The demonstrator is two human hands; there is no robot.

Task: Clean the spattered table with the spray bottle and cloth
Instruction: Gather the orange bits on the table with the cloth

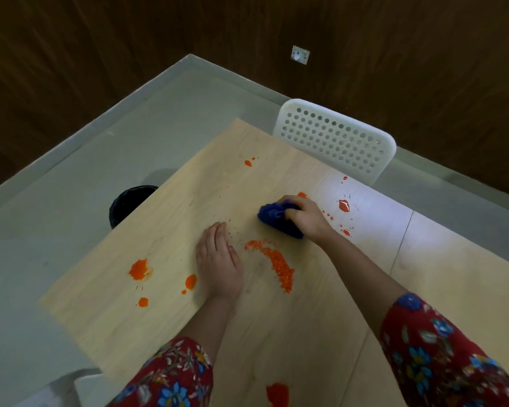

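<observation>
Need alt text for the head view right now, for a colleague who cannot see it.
The right hand presses a bunched blue cloth on a light wooden table spattered with orange-red blotches. The left hand lies flat beside a streak of orange granules. No spray bottle shows.

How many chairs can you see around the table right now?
1: a white perforated chair at the table's far edge. Others may be outside the view.
</observation>
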